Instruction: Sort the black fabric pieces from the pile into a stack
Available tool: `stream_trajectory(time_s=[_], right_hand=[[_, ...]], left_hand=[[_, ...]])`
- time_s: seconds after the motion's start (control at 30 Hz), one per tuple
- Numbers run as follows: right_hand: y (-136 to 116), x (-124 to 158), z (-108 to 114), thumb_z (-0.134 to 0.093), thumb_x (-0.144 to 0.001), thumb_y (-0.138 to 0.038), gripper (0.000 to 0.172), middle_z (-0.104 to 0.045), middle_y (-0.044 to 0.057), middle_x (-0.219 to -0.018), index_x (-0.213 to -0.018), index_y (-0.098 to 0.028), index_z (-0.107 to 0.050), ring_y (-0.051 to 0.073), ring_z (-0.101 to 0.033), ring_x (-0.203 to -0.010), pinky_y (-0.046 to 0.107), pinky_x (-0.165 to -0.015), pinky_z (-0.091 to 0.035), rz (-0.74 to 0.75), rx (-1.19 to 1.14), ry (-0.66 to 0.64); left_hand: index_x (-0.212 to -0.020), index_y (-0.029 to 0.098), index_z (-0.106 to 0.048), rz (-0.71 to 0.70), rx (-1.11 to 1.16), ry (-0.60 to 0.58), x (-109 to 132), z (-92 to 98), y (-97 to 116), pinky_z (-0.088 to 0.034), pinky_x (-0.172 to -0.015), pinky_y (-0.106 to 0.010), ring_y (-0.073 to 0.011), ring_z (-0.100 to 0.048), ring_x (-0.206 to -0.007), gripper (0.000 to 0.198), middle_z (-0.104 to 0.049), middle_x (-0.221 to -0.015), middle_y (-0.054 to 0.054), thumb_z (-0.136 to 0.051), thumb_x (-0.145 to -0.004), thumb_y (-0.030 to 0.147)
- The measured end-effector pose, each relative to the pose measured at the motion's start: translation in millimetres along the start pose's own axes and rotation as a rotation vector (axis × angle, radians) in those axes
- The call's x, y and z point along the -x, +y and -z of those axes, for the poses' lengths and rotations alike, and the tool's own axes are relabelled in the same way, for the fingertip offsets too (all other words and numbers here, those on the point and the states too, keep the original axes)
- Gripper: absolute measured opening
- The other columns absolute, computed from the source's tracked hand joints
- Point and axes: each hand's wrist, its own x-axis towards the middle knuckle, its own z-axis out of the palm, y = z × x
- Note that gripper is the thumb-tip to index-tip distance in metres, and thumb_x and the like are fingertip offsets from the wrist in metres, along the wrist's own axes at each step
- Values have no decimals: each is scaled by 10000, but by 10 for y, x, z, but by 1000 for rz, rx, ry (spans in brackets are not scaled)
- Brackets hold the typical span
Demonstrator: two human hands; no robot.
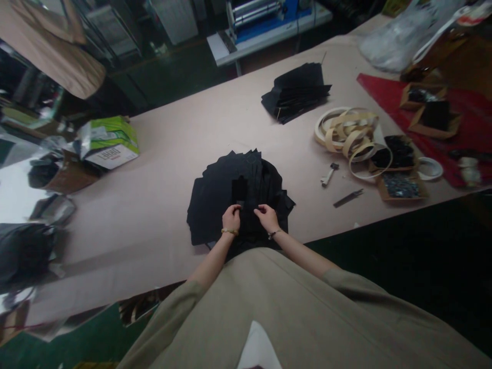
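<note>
A fanned pile of black sheet pieces, possibly leather or fabric, lies on the pale pink table directly in front of me. My left hand, with a beaded bracelet at the wrist, pinches the pile's near middle. My right hand, wearing a thin dark bracelet, pinches close by. Both sets of fingertips press into the black layers, and the hands stand a little apart. The lowest layers are hidden beneath the pile.
Farther along the table are a second black stack, a coil of beige tape, a small hammer and a metal blade. Cardboard trays hold dark pieces. Packaging sits at the left edge.
</note>
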Motion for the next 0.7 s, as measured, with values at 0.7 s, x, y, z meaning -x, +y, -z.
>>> stream_trajectory(time_s=[0.7], right_hand=[[-180, 123, -155, -701, -688, -443, 335, -736, 56, -906, -887, -178, -748, 189, -657, -766, 280, -611, -530, -111, -362, -281]], left_hand=[[-904, 171, -756, 241, 211, -83, -46, 33, 179, -518, -896, -348, -225, -683, -926, 323, -753, -936, -86, -702, -762, 457]])
